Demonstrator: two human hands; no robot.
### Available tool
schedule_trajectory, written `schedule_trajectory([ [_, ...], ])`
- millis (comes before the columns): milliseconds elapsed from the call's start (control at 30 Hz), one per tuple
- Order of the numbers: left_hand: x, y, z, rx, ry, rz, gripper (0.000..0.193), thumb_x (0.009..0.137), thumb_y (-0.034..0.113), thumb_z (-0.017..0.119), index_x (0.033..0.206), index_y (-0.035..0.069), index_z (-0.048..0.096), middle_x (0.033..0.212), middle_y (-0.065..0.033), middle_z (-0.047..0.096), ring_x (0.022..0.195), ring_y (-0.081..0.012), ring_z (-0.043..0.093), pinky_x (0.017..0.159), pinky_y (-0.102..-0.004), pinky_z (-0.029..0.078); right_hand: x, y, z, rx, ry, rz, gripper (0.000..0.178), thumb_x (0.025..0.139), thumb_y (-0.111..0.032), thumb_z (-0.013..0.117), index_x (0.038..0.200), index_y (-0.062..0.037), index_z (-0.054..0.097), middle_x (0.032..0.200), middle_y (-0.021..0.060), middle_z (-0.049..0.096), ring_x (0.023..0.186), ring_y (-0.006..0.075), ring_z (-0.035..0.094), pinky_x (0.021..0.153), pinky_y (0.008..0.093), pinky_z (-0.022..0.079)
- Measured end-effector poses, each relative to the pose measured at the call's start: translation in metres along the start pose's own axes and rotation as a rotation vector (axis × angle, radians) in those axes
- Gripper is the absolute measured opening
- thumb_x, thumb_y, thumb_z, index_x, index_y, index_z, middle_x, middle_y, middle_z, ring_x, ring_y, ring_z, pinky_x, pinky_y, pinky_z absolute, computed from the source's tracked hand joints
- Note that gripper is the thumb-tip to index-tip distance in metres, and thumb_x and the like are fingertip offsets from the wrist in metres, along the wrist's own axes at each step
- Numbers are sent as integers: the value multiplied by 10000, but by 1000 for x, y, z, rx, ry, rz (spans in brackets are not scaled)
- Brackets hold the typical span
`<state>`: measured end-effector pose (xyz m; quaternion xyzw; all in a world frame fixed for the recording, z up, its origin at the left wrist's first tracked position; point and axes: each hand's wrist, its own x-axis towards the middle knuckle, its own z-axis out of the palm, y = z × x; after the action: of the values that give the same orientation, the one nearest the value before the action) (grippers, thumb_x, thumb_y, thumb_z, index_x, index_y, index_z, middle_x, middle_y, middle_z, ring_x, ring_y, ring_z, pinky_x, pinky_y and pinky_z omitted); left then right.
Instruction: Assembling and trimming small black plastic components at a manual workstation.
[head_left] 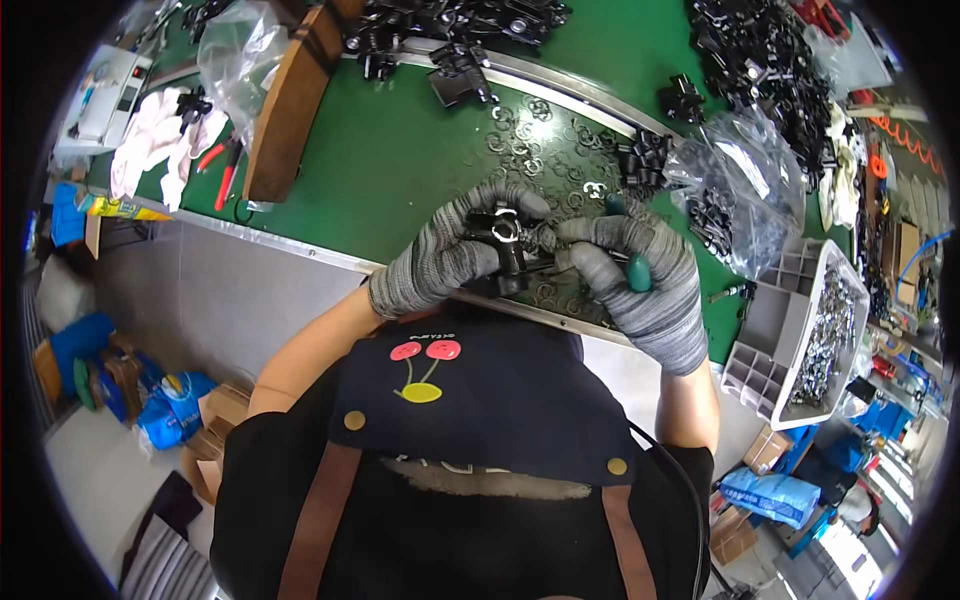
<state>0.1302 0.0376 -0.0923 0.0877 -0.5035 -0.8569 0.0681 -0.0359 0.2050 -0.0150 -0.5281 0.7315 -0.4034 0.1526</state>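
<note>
Left hand (432, 258) gripping black part (511, 262), near edge of desk (375, 150); right hand (662, 285) gripping green-handled pliers (638, 273); rings (594, 187) scattered beyond.

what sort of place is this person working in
Probably a small-parts assembly workshop: a long green-topped workbench carries large heaps of shiny black parts and scattered thin, curved rings, while a pale plastic bin of small silvery metal pieces stands at the right.

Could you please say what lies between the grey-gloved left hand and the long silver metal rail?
In the head view, small metallic rings lie scattered on the green tabletop between the left hand and rail.
</note>
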Motion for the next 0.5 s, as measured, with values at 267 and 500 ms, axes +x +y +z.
schedule_trajectory([
  [267, -13, -1, -3, 134, -142, 43, 583, 890, 293, 687, 1379, 51, 481, 1296, -94, 549, 1072, -172, 604, 874, -306, 540, 16, -22, 0, -166, -328, -26, 241, 805, -234, 801, 1002, -107, 747, 1050, 100, 673, 875, 254, 679, 741, 376, 551],
  [500, -14, -2, -9, -65, -148, -88, 603, 906, 315, 696, 1398, 71, 445, 1275, -83, 547, 1155, -181, 546, 987, -351, 469, 27, -21, 4, -199, -348, -272, 754, 722, -361, 858, 1344, -77, 542, 1138, 130, 614, 899, 216, 680, 753, 363, 563],
])
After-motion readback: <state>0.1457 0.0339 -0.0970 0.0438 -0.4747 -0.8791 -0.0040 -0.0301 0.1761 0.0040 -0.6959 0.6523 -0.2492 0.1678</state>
